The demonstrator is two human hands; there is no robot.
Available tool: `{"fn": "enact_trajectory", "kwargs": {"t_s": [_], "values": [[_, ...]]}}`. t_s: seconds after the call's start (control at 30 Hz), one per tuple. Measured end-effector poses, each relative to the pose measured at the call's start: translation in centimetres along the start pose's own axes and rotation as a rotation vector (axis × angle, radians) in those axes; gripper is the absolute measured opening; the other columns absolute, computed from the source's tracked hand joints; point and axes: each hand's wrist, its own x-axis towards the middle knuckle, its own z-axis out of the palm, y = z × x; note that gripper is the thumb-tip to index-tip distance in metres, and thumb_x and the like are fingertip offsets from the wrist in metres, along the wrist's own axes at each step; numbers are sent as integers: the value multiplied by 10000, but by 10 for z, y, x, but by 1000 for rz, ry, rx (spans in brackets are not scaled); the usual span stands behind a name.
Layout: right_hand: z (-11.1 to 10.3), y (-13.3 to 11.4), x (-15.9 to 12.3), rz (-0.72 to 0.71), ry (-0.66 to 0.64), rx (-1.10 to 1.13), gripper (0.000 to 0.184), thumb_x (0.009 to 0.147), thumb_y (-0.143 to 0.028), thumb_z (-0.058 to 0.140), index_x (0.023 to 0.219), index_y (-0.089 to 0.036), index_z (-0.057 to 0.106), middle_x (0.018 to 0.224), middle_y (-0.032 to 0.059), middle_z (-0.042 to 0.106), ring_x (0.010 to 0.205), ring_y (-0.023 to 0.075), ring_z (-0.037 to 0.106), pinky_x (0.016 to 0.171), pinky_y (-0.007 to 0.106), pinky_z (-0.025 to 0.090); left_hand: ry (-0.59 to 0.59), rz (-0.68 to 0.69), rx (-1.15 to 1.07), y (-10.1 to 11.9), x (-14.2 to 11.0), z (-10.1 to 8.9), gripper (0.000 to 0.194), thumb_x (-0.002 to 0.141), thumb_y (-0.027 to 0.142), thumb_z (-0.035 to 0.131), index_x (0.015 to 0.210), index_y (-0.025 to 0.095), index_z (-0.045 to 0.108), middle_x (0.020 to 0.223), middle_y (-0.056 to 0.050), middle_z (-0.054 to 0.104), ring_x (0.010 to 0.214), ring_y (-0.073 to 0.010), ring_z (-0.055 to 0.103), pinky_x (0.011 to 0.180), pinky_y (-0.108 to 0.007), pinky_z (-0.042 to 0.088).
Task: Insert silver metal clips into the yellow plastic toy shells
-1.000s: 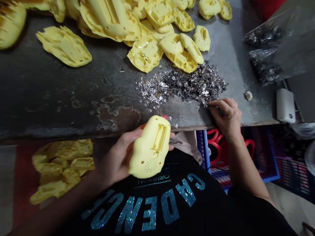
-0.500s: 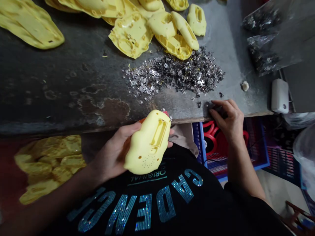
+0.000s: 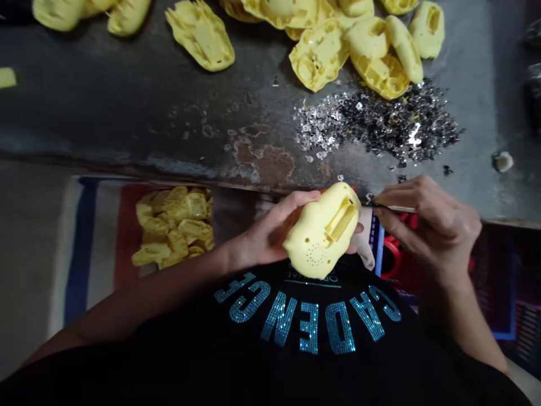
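My left hand (image 3: 270, 231) is shut around a pale yellow plastic toy casing (image 3: 323, 231), with its speaker holes and rectangular slot facing up. My right hand (image 3: 431, 225) pinches thin dark tweezers (image 3: 382, 206) just beyond the casing's top end. Their tip is beside a tiny metal piece (image 3: 369, 197), and I cannot tell if they grip it. A heap of small silver and dark metal parts (image 3: 376, 124) lies on the worktop, farther from my hands.
Yellow plastic casing halves (image 3: 319, 53) lie scattered along the far side of the stained metal worktop (image 3: 139, 107). Below its edge at left, more yellow casings (image 3: 173, 225) are piled on striped cloth. A red object (image 3: 391, 256) sits low at right, below my right hand.
My right hand has moved left and up from the worktop edge, bringing the tweezers to the casing's top end. The view has swung, shifting the worktop and heap to the right.
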Motion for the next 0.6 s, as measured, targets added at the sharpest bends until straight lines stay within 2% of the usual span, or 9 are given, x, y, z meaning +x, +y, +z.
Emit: {"fn": "enact_trajectory", "kwargs": {"t_s": [0.13, 0.2, 0.3, 0.43, 0.6], "values": [[10, -13, 13, -107, -83, -77, 183, 1110, -279, 806, 1252, -392, 826, 1116, 31, 899, 888, 279, 814, 814, 517, 652, 11, 67, 32, -4, -6, 1, 558, 955, 641, 835, 1295, 199, 857, 1058, -95, 922, 1044, -362, 882, 1011, -487, 672], [11, -14, 16, -146, -120, -91, 216, 1122, -247, 777, 1272, -394, 824, 1149, 32, 898, 908, 278, 813, 819, 518, 646, 41, 103, 40, -5, -8, 1, 520, 947, 624, 840, 1251, 202, 866, 1104, -95, 920, 1113, -369, 869, 1035, -470, 665], [9, -16, 18, -196, -149, -118, 275, 1119, -198, 765, 1320, -379, 811, 1165, 43, 889, 930, 275, 809, 833, 505, 645, 59, 118, 74, -4, -11, 2, 475, 964, 593, 813, 1238, 207, 859, 1195, -74, 913, 1165, -359, 861, 975, -404, 659], [7, -21, 20, -251, -146, -189, 329, 1109, -195, 799, 1397, -346, 759, 1176, 53, 885, 930, 257, 800, 841, 469, 659, 53, 114, 105, -2, -12, 4, 574, 945, 606, 799, 1359, 209, 819, 1241, -66, 902, 1159, -360, 863, 940, -397, 662], [9, -26, 22, -339, -134, -256, 313, 1062, -91, 832, 1332, -216, 733, 1127, 93, 876, 903, 230, 790, 826, 414, 667, 25, 97, 89, -5, -9, 3, 735, 895, 643, 857, 1454, 179, 741, 1226, -109, 893, 1125, -338, 851, 910, -375, 668]]}}
